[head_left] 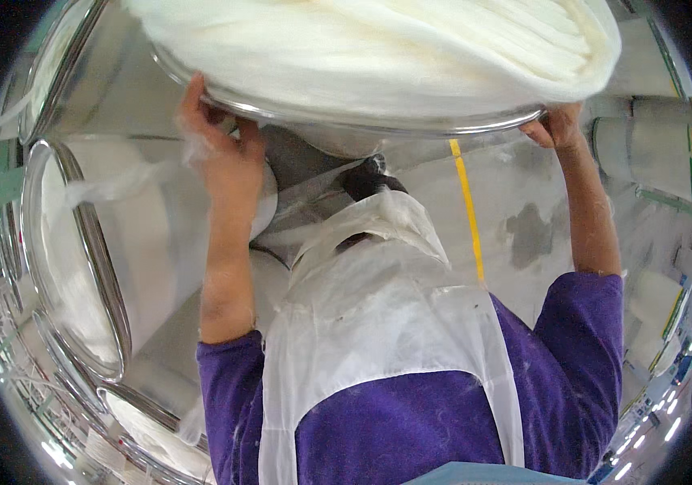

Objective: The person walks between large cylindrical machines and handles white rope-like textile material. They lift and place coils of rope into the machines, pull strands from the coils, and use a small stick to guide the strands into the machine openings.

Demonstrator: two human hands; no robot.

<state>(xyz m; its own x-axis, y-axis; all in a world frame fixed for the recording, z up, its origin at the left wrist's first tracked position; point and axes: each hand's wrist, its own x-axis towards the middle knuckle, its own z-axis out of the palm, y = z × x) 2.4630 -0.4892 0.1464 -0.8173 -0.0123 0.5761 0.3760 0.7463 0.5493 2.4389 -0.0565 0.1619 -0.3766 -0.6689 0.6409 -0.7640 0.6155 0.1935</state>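
A large sliver can (475, 123) with a shiny metal rim stands in front of me, heaped with thick white coiled fibre sliver (378, 56) that bulges over the edge. My left hand (229, 153) is at the left part of the rim, its fingers bent around the metal. A blurred white wisp of fibre (120, 184) trails beside that wrist. At the right end of the rim my right hand (563, 125) is closed, thumb on the near side and the other fingers mostly hidden by the can. Most of the can's body is hidden below its rim.
More sliver cans (79, 267) filled with white fibre stand close along my left. Other pale cans (645, 149) line the right side. A yellow line (467, 206) runs along the grey floor (516, 186), which has a dark patch. I wear a white apron (386, 315).
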